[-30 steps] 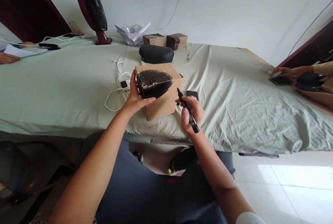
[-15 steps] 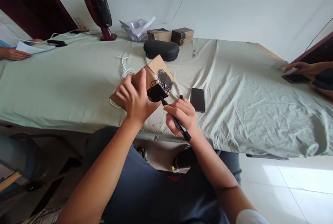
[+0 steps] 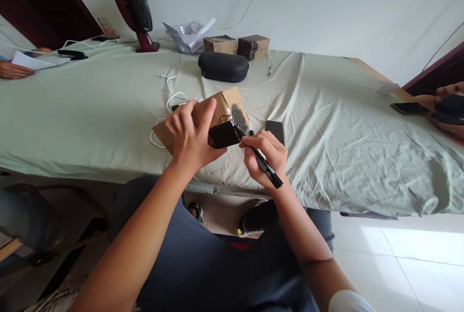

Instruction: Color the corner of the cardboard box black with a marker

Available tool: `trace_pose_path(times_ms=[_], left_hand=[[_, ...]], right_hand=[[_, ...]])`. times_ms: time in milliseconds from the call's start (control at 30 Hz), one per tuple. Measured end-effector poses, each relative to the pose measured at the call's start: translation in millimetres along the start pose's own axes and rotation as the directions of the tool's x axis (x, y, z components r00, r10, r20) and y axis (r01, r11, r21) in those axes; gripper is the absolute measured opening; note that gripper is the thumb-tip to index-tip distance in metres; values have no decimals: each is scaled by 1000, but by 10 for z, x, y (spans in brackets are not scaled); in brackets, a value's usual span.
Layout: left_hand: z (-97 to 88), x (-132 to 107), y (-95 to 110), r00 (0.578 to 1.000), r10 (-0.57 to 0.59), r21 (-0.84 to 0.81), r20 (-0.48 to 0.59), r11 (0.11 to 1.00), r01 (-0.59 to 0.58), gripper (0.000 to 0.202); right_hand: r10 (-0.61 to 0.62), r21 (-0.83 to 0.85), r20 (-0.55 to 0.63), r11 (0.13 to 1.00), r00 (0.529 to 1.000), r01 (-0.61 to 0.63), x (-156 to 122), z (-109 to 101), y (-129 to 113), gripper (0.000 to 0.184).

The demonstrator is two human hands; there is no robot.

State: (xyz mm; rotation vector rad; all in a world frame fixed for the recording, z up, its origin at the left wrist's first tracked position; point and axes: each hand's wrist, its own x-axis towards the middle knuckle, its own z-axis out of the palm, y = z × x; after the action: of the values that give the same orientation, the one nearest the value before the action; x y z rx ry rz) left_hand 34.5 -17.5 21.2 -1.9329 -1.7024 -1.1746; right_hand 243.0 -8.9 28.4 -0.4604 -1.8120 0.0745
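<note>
Box tilted in left hand, over worktop near front edge; resting or lifted, cannot tell. Left fingers spread round plain side, thumb along blackened end's lower edge. Right hand pinches marker, tip at box. Cardboard: likely light, stiff, crushable; best gripped on plain sides, clear of blackening.

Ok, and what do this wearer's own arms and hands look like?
The left hand and right hand are ungloved, with no watch or bracelet visible. Both forearms are bare. A pale, whitish sleeve edge shows on the right arm; no left sleeve is discernible.
</note>
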Motion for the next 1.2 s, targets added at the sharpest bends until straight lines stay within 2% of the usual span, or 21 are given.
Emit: trace_pose_path(times_ms=[67,167,233,300,367,500,600,733,867,933,1000,1033,1100,1133,1200], left_hand=[[-6,0,-56,999,36,-52,-1,998,-36,109],[-49,-4,-107,999,51,-92,-6,994,-51,110],[-77,-13,-121,999,44,-97,-26,994,-46,113],[-88,-25,-124,998,45,-99,-48,994,-49,119],[-84,-37,-128,997,42,-108,-64,993,-49,125],[-55,-39,-168,994,2,-148,-111,989,-18,136],[-26,-30,-214,992,-29,-274,-123,962,-6,140],[37,-30,-227,992,-84,-408,-92,912,40,136],[140,-54,-233,990,-112,-479,-83,876,59,139],[202,-75,-270,989,-136,-504,-53,859,91,141],[261,-92,-331,986,-167,-520,-23,844,131,140],[284,-96,-368,984,-180,-528,-15,837,145,139],[311,-89,-445,981,-192,-543,-7,825,158,136],[312,-78,-480,981,-192,-546,-5,823,158,134],[291,-42,-532,983,-185,-534,-15,833,148,128]], right_hand=[[144,57,-1,988,990,-144,-7,-2,20,13],[369,120,-30,924,929,-363,-28,-3,114,12],[464,170,-11,874,886,-456,-41,-28,192,12],[509,226,37,834,860,-503,-53,-78,253,13],[507,293,70,813,859,-504,-67,-133,282,14],[428,423,32,813,903,-400,-101,-159,260,16],[336,342,-12,886,942,-312,-116,-75,192,14],[150,200,-23,969,988,-143,-131,99,42,14],[38,265,76,963,996,-57,-130,208,-103,12],[-9,304,152,952,988,-39,-123,209,-130,15],[-71,310,170,951,983,15,-121,172,-108,18],[-90,296,137,954,987,46,-124,142,-76,19],[-62,229,-5,972,998,62,-141,70,27,20],[-11,182,-91,983,996,28,-153,31,98,19],[138,78,-215,989,967,-124,-190,-38,270,16]])
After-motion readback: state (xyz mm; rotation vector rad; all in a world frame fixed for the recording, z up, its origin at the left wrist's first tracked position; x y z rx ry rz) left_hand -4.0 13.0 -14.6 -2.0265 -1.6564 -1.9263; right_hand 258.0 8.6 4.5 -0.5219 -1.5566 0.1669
